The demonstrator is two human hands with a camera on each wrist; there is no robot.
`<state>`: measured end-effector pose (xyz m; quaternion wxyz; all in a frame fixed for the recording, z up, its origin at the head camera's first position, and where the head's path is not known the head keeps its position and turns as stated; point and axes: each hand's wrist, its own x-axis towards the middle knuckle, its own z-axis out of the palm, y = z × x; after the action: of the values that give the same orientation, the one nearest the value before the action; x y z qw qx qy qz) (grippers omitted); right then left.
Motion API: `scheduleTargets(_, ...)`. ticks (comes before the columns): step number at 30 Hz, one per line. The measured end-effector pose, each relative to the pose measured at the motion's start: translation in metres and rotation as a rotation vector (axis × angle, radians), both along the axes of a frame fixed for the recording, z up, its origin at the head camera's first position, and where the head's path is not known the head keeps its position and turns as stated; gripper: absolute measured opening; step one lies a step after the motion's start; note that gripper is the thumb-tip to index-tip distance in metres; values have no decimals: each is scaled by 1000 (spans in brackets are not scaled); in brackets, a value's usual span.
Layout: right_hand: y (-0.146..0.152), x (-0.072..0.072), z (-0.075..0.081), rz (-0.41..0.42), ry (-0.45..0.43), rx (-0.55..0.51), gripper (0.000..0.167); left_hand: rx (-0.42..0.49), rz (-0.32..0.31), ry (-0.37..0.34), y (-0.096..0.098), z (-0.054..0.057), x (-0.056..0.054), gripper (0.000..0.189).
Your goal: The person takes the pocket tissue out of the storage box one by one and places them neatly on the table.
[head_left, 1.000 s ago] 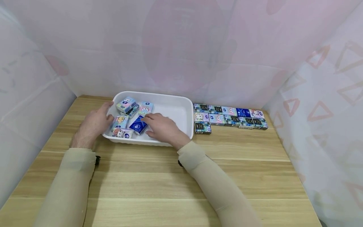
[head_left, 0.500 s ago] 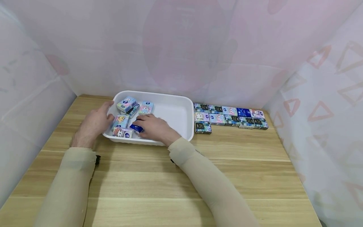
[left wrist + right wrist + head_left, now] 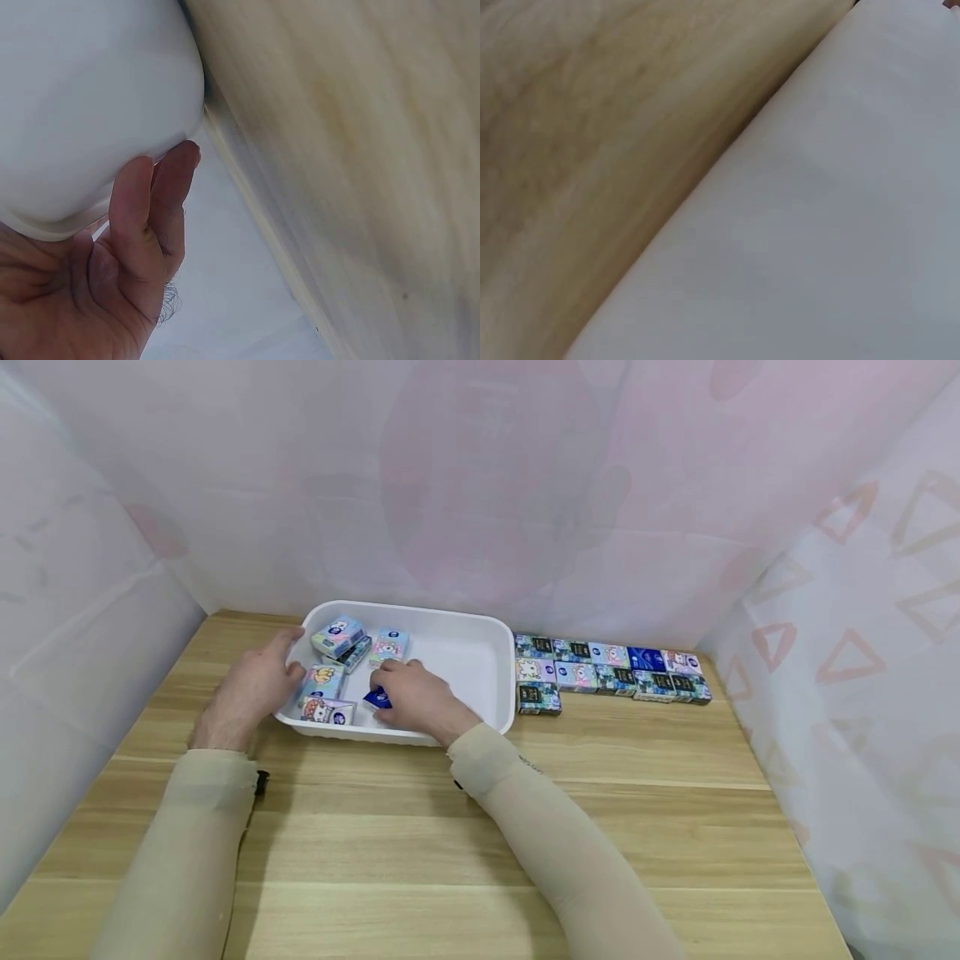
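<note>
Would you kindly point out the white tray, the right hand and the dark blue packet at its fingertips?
White tray (image 3: 468, 668): head view, on its bare inner floor.
Right hand (image 3: 416, 697): head view, on the back of the hand.
Dark blue packet (image 3: 377, 698): head view, on its uncovered part.

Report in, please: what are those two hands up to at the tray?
Left hand grips white tray by its left rim. Right hand pinches dark blue packet, partly hidden. Other packets nearby; nothing visibly blocking.

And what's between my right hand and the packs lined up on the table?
From your right hand to those packs, the head view shows only the white tray: bare floor, then its rim.
</note>
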<state>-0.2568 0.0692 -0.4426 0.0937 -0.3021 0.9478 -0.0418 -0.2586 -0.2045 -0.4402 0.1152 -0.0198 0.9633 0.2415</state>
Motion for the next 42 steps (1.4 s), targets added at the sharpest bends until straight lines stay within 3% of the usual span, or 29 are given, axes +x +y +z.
scheduleTargets(12, 25, 2, 9, -36, -2, 7, 31, -6, -15, 36, 0, 0, 1, 72)
scheduleTargets(20, 51, 6, 19, -38, -42, 9, 33, 0, -7, 27, 1, 1, 1, 73)
scheduleTargets(30, 83, 6, 22, -97, -109, 7, 35, 12, 0, 7, 2, 2, 3, 74)
scheduleTargets(42, 116, 18, 34, -154, -65, -177, 35, 19, -1, 4, 3, 2, 4, 74)
